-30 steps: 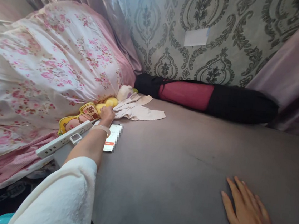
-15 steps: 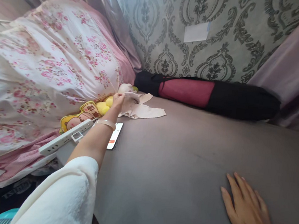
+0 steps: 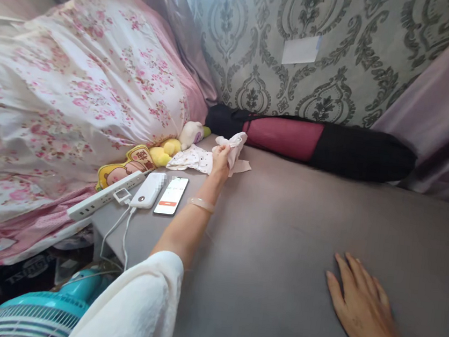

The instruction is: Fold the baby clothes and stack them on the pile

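My left hand point(image 3: 221, 158) reaches across the grey bed surface point(image 3: 282, 234) and is closed on a bunched pale pink cloth point(image 3: 235, 144), lifted a little above the surface. A second light cloth with small dots point(image 3: 193, 159) lies flat just left of that hand. My right hand point(image 3: 357, 305) rests flat on the grey surface at the lower right, fingers spread, holding nothing. A bracelet sits on my left wrist, and a white sleeve covers the forearm.
A phone point(image 3: 171, 195), a white power bank point(image 3: 148, 189) and a power strip point(image 3: 107, 195) lie at the left edge. Yellow plush toys point(image 3: 144, 160) lean against a floral quilt point(image 3: 75, 92). A black-and-red roll point(image 3: 316, 143) lies along the wall. A teal fan point(image 3: 41, 312) stands below.
My left hand moved right from the plush toys, took hold of the pale cloth and lifted it. The power bank and dotted cloth are now uncovered. My right hand stayed flat.
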The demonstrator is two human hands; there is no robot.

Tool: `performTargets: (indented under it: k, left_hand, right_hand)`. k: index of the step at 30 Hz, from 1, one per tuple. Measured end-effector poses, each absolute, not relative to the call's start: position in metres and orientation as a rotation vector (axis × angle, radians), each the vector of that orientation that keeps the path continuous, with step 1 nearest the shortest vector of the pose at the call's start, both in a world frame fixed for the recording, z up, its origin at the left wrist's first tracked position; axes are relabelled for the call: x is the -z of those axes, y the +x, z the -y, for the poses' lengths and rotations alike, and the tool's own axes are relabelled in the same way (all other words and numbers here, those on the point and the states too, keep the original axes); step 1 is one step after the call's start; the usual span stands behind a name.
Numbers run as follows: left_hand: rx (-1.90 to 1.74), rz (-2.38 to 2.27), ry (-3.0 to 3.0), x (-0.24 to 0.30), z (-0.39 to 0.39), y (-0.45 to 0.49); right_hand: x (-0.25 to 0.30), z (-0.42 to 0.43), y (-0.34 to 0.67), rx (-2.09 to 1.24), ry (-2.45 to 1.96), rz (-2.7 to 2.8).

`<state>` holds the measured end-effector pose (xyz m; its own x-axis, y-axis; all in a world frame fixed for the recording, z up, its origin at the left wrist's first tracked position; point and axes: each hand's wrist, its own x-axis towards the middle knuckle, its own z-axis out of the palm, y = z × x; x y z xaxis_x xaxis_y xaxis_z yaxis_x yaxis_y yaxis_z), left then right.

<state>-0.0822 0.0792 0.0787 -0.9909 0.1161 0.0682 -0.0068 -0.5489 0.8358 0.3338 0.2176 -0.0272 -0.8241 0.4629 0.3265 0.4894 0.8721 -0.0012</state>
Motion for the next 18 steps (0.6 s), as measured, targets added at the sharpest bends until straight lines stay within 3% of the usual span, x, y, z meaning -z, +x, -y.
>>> performTargets:
  k: [9,15,18]
  left_hand:
    - [-2.531,-1.157,0.317,-0.056,-0.092,-0.011]
    - [-2.342,-1.011,0.361,-0.06,-0.094,0.042]
    - [-2.3,-0.997,0.355,-0.067,-0.094,0.066]
  right_hand:
    - [0.019,-0.215,0.331,0.022,-0.765,2.735]
    - [-0.021,-0.216,0.304,-0.535,-0.792,2.61]
    - [-0.048,-0.209,0.281,-0.64,-0.71,2.419]
